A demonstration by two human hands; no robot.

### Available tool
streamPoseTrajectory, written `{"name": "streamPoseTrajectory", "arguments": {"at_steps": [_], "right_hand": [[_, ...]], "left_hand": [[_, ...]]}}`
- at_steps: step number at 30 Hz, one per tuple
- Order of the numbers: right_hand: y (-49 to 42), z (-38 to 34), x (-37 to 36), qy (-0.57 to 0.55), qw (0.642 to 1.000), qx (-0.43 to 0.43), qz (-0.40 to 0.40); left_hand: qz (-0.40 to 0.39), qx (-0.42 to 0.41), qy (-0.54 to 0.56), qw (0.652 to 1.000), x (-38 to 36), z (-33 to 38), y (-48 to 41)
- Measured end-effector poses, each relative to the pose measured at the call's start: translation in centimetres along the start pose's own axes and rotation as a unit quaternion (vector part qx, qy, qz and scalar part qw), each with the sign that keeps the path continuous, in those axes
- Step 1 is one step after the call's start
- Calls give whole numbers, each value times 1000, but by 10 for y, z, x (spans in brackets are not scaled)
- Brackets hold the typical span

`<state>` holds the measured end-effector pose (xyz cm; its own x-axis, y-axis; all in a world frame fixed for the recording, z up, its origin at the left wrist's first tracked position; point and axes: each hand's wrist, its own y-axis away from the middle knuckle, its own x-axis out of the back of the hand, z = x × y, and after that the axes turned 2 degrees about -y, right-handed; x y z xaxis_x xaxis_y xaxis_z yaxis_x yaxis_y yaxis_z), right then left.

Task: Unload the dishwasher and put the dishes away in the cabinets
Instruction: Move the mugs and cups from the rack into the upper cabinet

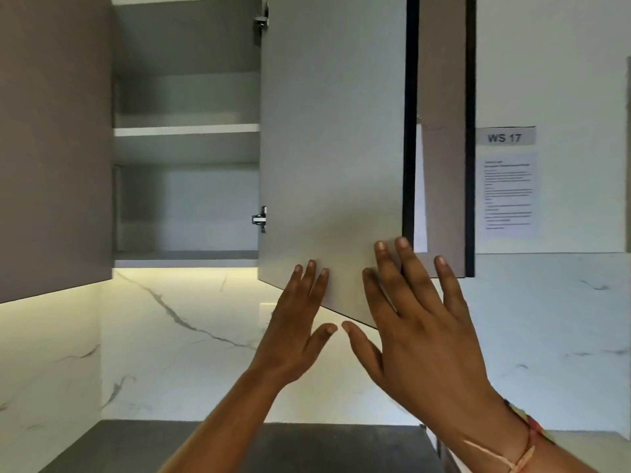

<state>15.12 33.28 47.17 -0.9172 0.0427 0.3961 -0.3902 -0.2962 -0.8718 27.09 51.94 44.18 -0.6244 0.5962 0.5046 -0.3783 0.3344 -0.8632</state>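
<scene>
— Cabinet door (333,148) hangs swung open up high, shelves (186,129) bare, no dishes seen. Hands?
— Left hand (293,322) & right hand (420,322) flat, fingers spread on bottom corner, holding nothing. Stiff, light prob; push by edge.

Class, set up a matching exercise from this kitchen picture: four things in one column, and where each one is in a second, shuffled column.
Things:
1. cabinet door
2. WS 17 sign
3. lower hinge
4. bracelet

Places:
A. on the right wrist
B. under both open hands
C. on the wall, right of the cabinets
D. at the door's inner edge, by the lower shelf space

Pairs: 1-B, 2-C, 3-D, 4-A
</scene>
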Motion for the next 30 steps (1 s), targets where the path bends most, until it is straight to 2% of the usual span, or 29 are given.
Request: {"name": "streamPoseTrajectory", "arguments": {"at_steps": [5,10,14,20,30], "right_hand": [[-7,22,-24,75,993,-27,-82],[-18,44,-65,91,979,-30,-179],[-26,57,-89,97,969,-57,-219],[-32,62,-105,106,963,-81,-235],[-9,48,-100,143,964,-54,-216]], "left_hand": [[-24,-47,-127,991,-36,-16,-24],[-62,-32,-169,983,-64,-28,-45],[-90,-29,-179,979,-77,-37,-57],[-89,-33,-178,979,-90,-38,-66],[-47,-36,-156,986,-89,-37,-48]]}}
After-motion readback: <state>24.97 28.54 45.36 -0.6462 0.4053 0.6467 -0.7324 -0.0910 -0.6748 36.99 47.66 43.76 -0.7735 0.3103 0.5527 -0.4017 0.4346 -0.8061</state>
